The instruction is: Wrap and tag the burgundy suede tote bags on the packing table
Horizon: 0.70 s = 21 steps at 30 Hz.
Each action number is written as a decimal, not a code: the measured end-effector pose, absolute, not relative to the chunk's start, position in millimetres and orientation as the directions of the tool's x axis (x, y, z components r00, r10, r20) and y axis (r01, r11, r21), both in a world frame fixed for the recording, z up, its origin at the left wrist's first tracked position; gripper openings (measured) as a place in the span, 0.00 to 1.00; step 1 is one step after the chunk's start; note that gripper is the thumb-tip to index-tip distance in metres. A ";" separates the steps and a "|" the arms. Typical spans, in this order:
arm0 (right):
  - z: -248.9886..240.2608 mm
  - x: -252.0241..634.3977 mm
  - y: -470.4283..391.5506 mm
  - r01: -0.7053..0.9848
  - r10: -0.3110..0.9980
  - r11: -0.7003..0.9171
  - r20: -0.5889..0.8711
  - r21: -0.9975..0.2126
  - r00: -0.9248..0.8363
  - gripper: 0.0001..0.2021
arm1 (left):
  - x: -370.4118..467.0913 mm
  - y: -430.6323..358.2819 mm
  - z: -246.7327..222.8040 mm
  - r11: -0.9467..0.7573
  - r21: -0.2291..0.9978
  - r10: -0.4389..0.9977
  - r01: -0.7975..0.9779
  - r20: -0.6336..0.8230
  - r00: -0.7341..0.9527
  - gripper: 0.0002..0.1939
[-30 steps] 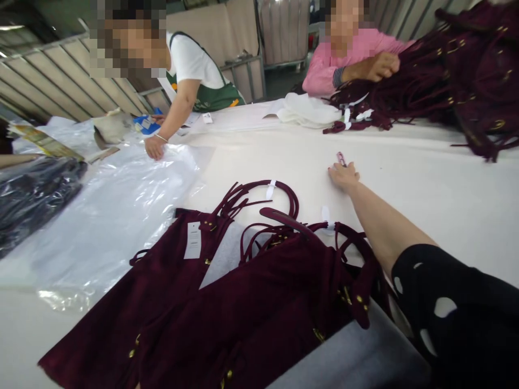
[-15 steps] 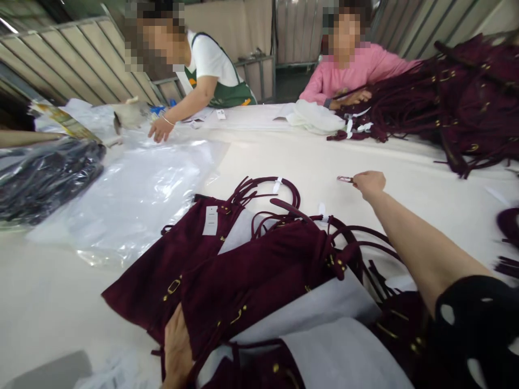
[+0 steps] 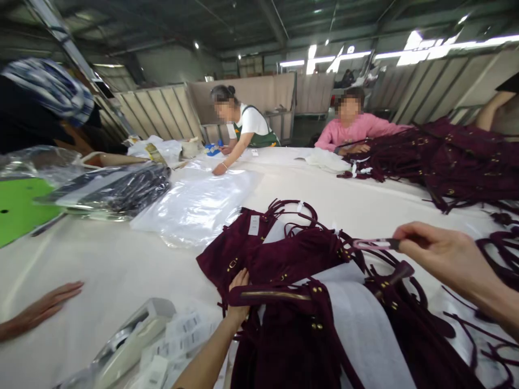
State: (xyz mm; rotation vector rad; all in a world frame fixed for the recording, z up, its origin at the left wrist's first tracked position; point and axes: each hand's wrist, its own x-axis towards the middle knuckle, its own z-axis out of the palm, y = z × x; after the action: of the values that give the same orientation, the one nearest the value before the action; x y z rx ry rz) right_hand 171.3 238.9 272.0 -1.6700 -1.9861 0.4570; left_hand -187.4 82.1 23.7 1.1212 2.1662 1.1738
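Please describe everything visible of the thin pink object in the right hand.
The thin pink object is a narrow, elongated loop, pink toward the tip and dark at the end that the right hand pinches. It is nearly level, tip pointing left, seen against the maroon bags; its material is unclear.

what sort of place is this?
Probably a bag factory or workshop floor. It shows in the many similar maroon bags on a long pale table, the clear plastic packaging and the printed labels.
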 end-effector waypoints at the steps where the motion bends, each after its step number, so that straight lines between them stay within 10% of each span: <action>1: 279.7 166.3 219.8 0.793 0.981 0.196 0.123 -0.576 -0.153 0.10 | -193.7 82.2 34.4 0.299 0.871 0.806 0.389 -0.012 -0.592 0.12; 6: 296.8 116.2 144.6 0.681 0.902 0.305 -0.027 -0.666 -0.431 0.09 | -207.5 65.2 141.0 0.165 0.936 0.795 0.310 0.060 -0.604 0.23; 10: 296.1 62.3 104.8 0.581 0.805 0.394 -0.038 -0.713 -0.593 0.07 | -161.9 27.5 232.4 -0.098 0.978 0.985 0.182 0.070 0.156 0.27; 12: 292.2 41.4 90.9 0.540 0.789 0.376 -0.046 -0.753 -0.613 0.05 | -136.0 9.0 243.6 -0.020 0.992 0.964 0.121 -0.013 0.264 0.27; 21: 210.9 6.0 21.5 0.002 0.835 -0.350 -0.313 -0.937 -0.452 0.37 | -109.2 -31.1 176.7 0.181 0.967 0.975 -0.177 -0.200 -0.094 0.19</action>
State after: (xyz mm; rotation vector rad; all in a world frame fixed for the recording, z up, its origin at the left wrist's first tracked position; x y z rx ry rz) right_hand 6.0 21.5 210.9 -1.1446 -1.2915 1.8596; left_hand -109.2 -31.1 176.7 0.8900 1.2482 1.2199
